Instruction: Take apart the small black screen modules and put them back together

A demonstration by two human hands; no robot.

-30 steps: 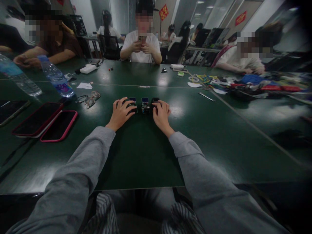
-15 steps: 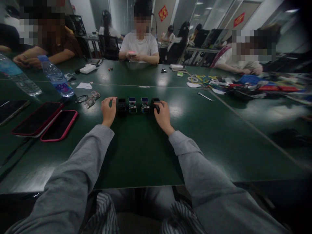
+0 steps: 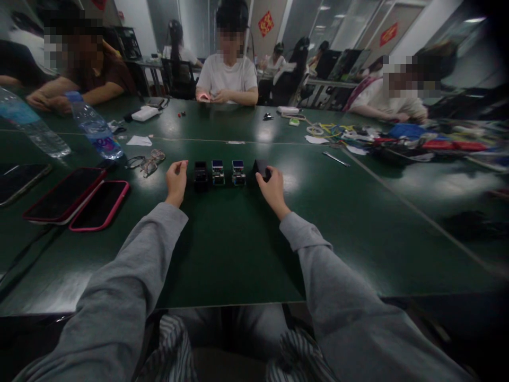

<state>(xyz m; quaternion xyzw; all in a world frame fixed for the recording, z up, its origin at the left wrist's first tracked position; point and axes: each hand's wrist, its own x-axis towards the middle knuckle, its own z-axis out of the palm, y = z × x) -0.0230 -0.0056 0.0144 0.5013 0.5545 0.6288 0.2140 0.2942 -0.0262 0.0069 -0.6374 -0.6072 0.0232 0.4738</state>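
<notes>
On the green table, two small circuit boards with little screens stand side by side, a left board (image 3: 218, 172) and a right board (image 3: 238, 173). Left of them is an upright black open-fronted case (image 3: 201, 176). My left hand (image 3: 176, 183) rests just beside that case, apart from it, fingers loosely bent and holding nothing. To the right of the boards, my right hand (image 3: 273, 188) grips a second black case (image 3: 260, 167) between thumb and fingers. This case is turned, a plain dark side showing; my fingers hide part of it.
Eyeglasses (image 3: 151, 162), a water bottle (image 3: 95, 127) and a pink-edged phone (image 3: 99, 206) lie or stand to the left. A silver pen-like tool (image 3: 336, 158) and a heap of cables (image 3: 338, 130) are to the right. Several people sit around and beyond the table.
My right hand has moved slightly right with its black case, which has turned. My left hand has drawn a little away from the left case, its fingers closer together.
</notes>
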